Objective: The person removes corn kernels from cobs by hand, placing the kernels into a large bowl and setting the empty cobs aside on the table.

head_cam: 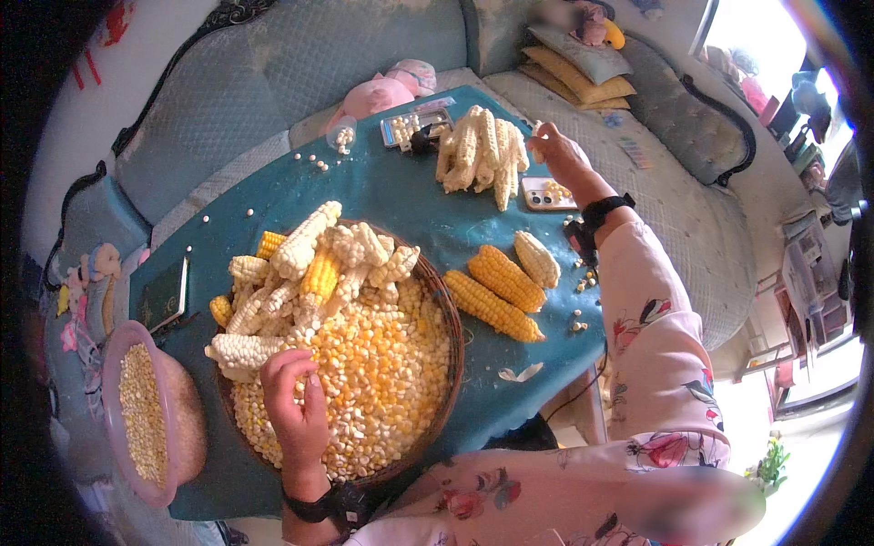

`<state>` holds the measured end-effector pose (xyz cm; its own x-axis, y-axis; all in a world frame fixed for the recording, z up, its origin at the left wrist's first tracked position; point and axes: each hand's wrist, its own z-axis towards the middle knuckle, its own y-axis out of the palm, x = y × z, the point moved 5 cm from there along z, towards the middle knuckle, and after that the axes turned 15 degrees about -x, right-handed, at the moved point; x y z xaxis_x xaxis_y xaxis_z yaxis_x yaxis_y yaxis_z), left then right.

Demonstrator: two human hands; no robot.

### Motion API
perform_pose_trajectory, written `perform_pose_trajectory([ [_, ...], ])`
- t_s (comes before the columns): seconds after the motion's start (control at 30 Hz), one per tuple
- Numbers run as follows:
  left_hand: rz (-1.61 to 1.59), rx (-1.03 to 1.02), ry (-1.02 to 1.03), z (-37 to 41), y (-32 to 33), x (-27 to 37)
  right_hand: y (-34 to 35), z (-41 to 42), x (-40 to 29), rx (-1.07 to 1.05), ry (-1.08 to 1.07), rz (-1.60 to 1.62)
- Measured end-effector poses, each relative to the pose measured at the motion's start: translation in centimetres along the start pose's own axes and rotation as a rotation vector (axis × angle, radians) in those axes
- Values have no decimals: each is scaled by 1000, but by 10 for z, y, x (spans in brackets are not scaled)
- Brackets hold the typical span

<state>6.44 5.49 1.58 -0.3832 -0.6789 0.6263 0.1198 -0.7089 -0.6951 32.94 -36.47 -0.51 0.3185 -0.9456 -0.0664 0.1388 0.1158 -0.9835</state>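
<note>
My left hand (295, 396) hovers over a round wicker basket (456, 341) of loose corn kernels (382, 362), its fingers curled near a pale ear of corn (242, 349); whether it holds kernels is unclear. Whole and partly stripped ears are heaped at the basket's far left. My right hand (556, 151) reaches to the table's far right edge, gripping a pale corncob (539, 142) beside a pile of bare cobs (478, 150). Two yellow ears (505, 278) and one pale ear (537, 259) lie right of the basket.
A pink plastic basin (167, 437) of kernels stands at left, near a dark notebook (160, 293). A phone (548, 194) with kernels on it, a clear tray (416, 127) and a small cup (341, 135) sit on the teal tablecloth (382, 184). Sofas border the table.
</note>
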Motion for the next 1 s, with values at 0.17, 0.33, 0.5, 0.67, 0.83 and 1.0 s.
perform_pose_trajectory([
  [0.17,26,-5,-22,2,0,-2,39,11,22,39,-81,249],
  [0.33,-1,14,-45,0,3,-11,32,-4,32,16,66,389],
  [0.5,-24,8,-55,-1,1,-10,17,-33,29,-24,152,400],
  [0.67,-197,89,-80,-2,1,-17,-34,-84,-43,43,-4,421],
  [0.83,-324,201,-86,-11,-8,-23,-50,-143,-136,0,-222,552],
  [1.0,-414,299,-18,-10,-10,-29,-37,-201,-181,-140,-81,611],
])
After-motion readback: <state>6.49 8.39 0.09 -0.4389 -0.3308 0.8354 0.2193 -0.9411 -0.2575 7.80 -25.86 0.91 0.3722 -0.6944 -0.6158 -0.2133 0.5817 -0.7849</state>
